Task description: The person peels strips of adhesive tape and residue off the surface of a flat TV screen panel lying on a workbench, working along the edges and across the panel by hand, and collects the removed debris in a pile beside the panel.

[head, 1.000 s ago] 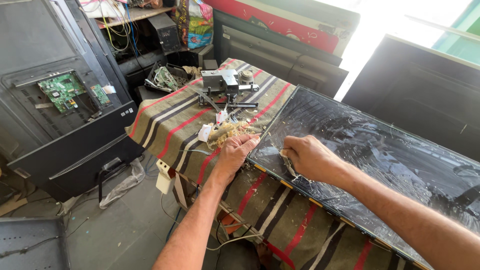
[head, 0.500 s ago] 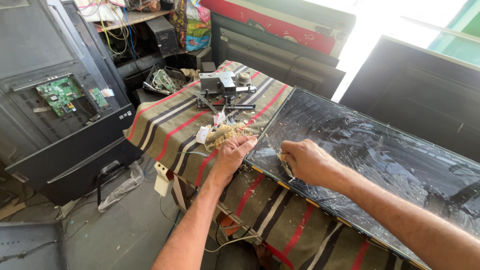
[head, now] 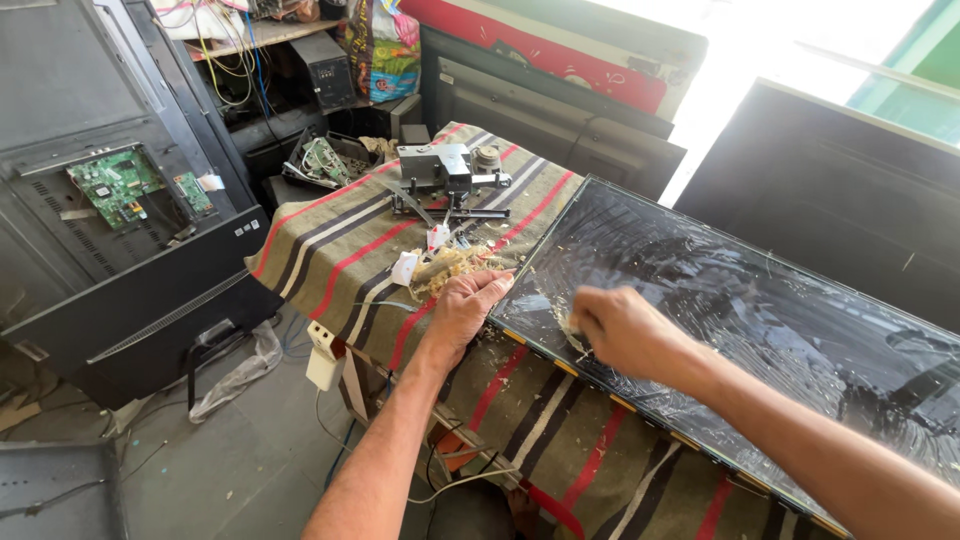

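1. Clearly, the work in hand is at the near corner of the dark display panel (head: 740, 300), which lies flat on the striped cloth (head: 340, 250) over the tabletop, its glossy face streaked and wet-looking.
2. The left hand (head: 465, 305) rests palm down at the panel's corner edge, fingers (head: 492, 285) stretched out flat and holding nothing that shows; it looks to be steadying the panel.
3. The right hand (head: 620, 325) sits on the panel face just inside that edge, fingers curled shut; whether they grip a tool or a scrap of film I cannot tell, since the hand is blurred.
4. To do this well, I judge the left hand should keep pressing the corner down while the right works along the edge in short, shallow strokes, low to the surface, so the thin panel does not flex or crack.
5. A heap of pale shavings (head: 445, 268) lies on the cloth touching the left fingertips, with more bits on the panel beside the right hand.
6. Beyond the shavings stands a small grey metal device (head: 445, 172), well apart from both hands.
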Available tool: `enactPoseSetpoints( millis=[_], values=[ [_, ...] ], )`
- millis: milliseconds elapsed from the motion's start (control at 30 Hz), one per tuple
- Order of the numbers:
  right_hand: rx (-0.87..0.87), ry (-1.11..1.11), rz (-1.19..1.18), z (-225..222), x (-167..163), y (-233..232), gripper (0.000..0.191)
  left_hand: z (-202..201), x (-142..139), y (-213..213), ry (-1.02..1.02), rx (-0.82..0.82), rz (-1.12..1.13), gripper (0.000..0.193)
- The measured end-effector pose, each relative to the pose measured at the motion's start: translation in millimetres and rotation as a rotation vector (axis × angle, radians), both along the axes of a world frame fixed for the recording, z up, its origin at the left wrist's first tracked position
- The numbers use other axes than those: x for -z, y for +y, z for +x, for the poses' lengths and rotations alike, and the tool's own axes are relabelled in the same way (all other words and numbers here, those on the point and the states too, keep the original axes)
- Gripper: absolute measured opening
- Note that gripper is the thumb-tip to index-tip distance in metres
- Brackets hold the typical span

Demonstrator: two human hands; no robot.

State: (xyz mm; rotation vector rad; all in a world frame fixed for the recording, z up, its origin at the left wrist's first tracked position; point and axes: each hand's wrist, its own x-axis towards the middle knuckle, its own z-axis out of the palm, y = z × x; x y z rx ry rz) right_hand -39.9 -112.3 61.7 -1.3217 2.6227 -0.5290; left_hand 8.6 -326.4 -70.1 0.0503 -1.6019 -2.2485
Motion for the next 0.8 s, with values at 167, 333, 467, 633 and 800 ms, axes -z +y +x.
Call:
enactPoseSetpoints(
  millis=[167,333,467,633,800],
  values=[
    [0.005,0.111,-0.048,-14,6,-24,0.019,2,-4,-2,-0.015,-0.005,-0.031,0.034],
    [-0.051,0.156,0.005,-13,5,-22,0.020,2,-5,-2,-0.010,0.016,-0.010,0.033],
    [0.039,0.027,0.126,-2,2,-13,0.021,1,-3,-2,-0.023,0.005,0.003,0.033],
    [-0.062,0.097,0.067,15,-3,5,0.016,1,-1,-1,-0.033,-0.034,-0.045,0.034],
    [-0.053,0.063,0.131,20,-10,16,0.018,1,-1,-1,-0.002,-0.066,-0.094,0.034]
  ],
)
